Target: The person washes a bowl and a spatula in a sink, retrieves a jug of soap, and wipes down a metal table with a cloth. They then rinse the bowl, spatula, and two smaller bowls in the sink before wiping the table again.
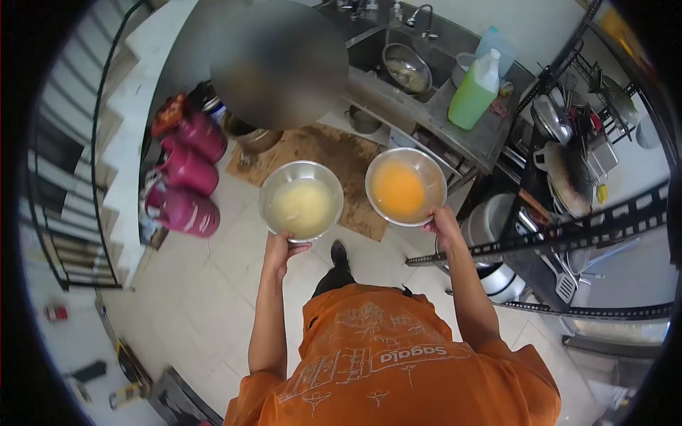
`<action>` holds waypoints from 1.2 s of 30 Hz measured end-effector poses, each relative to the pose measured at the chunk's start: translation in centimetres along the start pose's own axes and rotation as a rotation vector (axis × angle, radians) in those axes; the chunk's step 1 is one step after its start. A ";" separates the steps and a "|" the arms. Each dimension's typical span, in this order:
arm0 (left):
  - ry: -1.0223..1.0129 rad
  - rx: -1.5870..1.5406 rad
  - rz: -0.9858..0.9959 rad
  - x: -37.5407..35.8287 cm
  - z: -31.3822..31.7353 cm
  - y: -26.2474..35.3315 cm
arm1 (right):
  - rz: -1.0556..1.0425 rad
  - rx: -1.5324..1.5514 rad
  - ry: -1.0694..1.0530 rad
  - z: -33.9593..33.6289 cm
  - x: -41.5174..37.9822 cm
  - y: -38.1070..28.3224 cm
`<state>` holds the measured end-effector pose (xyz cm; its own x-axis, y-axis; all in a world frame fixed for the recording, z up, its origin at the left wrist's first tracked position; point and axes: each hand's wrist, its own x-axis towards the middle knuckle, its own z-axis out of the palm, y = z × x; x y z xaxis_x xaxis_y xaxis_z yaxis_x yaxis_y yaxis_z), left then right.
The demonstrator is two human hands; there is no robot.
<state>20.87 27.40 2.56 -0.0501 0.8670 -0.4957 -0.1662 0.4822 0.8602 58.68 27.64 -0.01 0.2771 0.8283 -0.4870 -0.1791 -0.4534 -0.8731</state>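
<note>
My left hand grips the near rim of a metal bowl with pale yellow, cloudy liquid in it. In my right hand is the near rim of a second metal bowl, which contains orange liquid. Both bowls are held out in front of my body, above the floor, side by side with a gap between them. Fingers under the rims are partly hidden.
Ahead is a sink counter with a metal bowl in the basin and a jug of green liquid. Pink gas cylinders stand left by the stairs. A metal rack with utensils is close on my right. Cardboard lies on the floor.
</note>
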 end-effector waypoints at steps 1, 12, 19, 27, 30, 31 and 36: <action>-0.033 0.030 0.003 3.4 0.8 1.9 | 0.006 0.031 0.029 0.3 2.1 -0.8; -0.282 0.239 0.061 40.7 16.8 20.6 | -0.006 0.178 0.234 0.8 30.0 -17.2; -0.002 0.732 0.544 56.8 30.8 28.4 | -0.204 -0.206 0.462 -0.7 46.8 -25.8; -0.215 0.987 0.930 70.8 39.0 31.0 | -0.429 -0.925 0.745 1.2 54.7 -29.6; -0.331 1.023 0.967 74.4 42.1 31.4 | -0.427 -1.012 0.844 2.6 56.5 -29.9; -0.366 1.047 0.916 75.0 43.3 31.8 | -0.451 -1.032 0.874 3.2 56.7 -29.9; -0.556 0.973 0.815 79.5 47.5 31.1 | -0.320 -0.971 1.029 4.2 59.8 -28.9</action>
<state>58.51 117.30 -4.43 0.6332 0.7679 0.0966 0.4777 -0.4860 0.7318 76.45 91.67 -3.75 0.7987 0.5257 0.2927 0.6015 -0.6838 -0.4131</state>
